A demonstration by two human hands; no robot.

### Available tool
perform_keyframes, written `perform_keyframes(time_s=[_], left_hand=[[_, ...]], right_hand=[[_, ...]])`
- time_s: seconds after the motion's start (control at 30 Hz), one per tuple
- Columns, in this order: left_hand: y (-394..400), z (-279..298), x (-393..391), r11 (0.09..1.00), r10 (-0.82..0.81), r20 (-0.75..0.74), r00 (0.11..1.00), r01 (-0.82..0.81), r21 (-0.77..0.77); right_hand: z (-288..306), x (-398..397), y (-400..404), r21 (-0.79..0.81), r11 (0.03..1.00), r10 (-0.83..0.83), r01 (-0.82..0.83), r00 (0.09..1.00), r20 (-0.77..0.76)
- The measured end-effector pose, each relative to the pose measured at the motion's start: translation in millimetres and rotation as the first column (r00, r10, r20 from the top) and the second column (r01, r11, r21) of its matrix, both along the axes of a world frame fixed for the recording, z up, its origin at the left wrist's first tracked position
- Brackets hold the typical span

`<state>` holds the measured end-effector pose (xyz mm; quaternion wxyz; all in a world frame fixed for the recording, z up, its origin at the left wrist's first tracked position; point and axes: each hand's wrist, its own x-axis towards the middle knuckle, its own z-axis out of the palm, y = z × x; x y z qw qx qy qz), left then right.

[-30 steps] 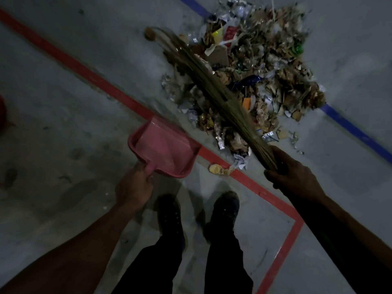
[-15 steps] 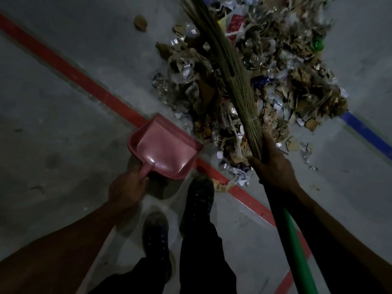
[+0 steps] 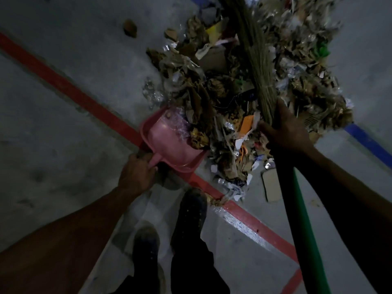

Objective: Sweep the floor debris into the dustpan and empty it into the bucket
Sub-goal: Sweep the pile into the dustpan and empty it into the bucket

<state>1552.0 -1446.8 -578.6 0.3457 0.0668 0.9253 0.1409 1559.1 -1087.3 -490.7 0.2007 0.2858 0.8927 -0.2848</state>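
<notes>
On the concrete floor (image 3: 63, 128), one pink dustpan (image 3: 169, 143) rests at the near left edge of one large debris pile (image 3: 244, 92), its open mouth facing the pile and its far rim already covered by scraps and clear film. One left hand (image 3: 135, 177) grips the dustpan handle with curled fingers. One right hand (image 3: 284, 130) grasps one broom (image 3: 256, 66) at the point where the bristles are bound; the bristle bundle extends away across the pile toward the top edge of view, and the green shaft runs back toward the lower right corner. One red floor line (image 3: 70, 96) passes diagonally beneath the dustpan and continues to the lower right; one blue floor line (image 3: 369, 143) emerges from under the right edge of the pile. Open floor lies left of the red line and at the far right beyond the pile. One stray brown scrap (image 3: 130, 28) lies apart at the upper left, and one flat cardboard piece (image 3: 271, 185) lies just beside the broom shaft. Two dark shoes (image 3: 191, 211) stand below the dustpan, one touching the red line.
</notes>
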Motion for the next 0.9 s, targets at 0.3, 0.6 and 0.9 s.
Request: perform_keyframes(time_s=[0.3, 0.6, 0.9], left_hand=[[20.0, -15.3, -16.5, 0.994, -0.014, 0.019, 1.0, 0.012, 0.104], [24.9, -21.7, -40.5, 0.983, -0.182, -0.065, 0.981, 0.182, -0.007], [23.3, -25.1, -36.5, 0.954, -0.27, -0.112, 0.956, 0.251, -0.162]], right_hand=[[-33.5, -44.6, 6.6, 0.076, 0.977, 0.179, -0.198, 0.963, 0.202], [-25.8, 14.3, -32.8, -0.052, 0.977, 0.211, -0.206, 0.969, 0.127], [-32.7, -9.5, 27.9, 0.132, 0.962, 0.204, -0.24, 0.95, 0.237]])
